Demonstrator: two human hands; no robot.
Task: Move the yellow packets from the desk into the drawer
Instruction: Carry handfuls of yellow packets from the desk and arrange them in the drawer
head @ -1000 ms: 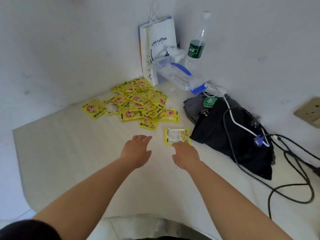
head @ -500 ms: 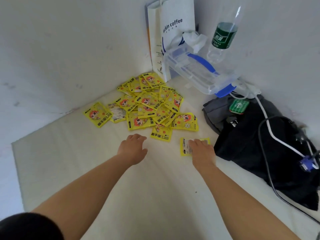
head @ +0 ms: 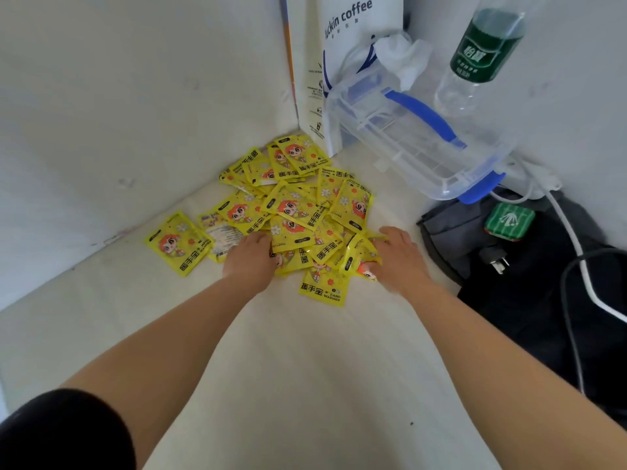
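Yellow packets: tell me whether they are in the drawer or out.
Out. The yellow packets lie in a loose, overlapping heap on the desk; no drawer is in view.

Packets: bright yellow, orange-haired cartoon figure, white flowers, black lettering. Desk: cream. Far paper bag: white, dark blue lettering. Box: clear, blue handle. Bottle: clear, dark green label. Right, cloth: black. Tin: green, pale stripes. Near-left sleeve: black.

Fingertips of left hand, right hand hidden among yellow packets.
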